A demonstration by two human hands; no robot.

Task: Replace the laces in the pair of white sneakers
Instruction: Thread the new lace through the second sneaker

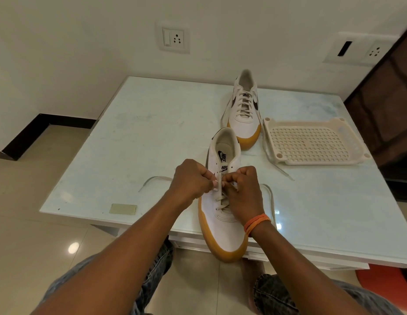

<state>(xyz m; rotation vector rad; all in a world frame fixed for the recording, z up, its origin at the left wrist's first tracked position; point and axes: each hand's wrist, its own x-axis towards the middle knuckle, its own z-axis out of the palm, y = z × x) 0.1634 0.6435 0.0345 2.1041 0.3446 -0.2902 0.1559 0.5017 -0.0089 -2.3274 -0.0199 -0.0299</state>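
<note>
The left hand (190,180) is seen curled, its fingertips pinching a cream lace (220,186) that is held upright over the eyelets of the near sneaker (223,214). The right hand (244,189) is curled as well, and a part of the same lace is gripped between its fingers just beside the left hand's fingertips. An orange thread band (257,222) is worn on the right wrist.

The near sneaker, white with a tan rubber sole, is placed at the front edge of the pale glass tabletop (134,137), its toe jutting past the edge toward the person. Only the lower eyelets are seen to be laced; loose lace ends are trailed onto the tabletop to either side of the shoe.

The far sneaker (243,114) is set further back, apart from the near one, and is seen fully laced. A cream perforated plastic tray (313,142) is laid just to its right, and a loose lace (277,162) is draped along the tray's left edge. A small beige rectangular label (123,209) is seen near the tabletop's front left edge.
</note>
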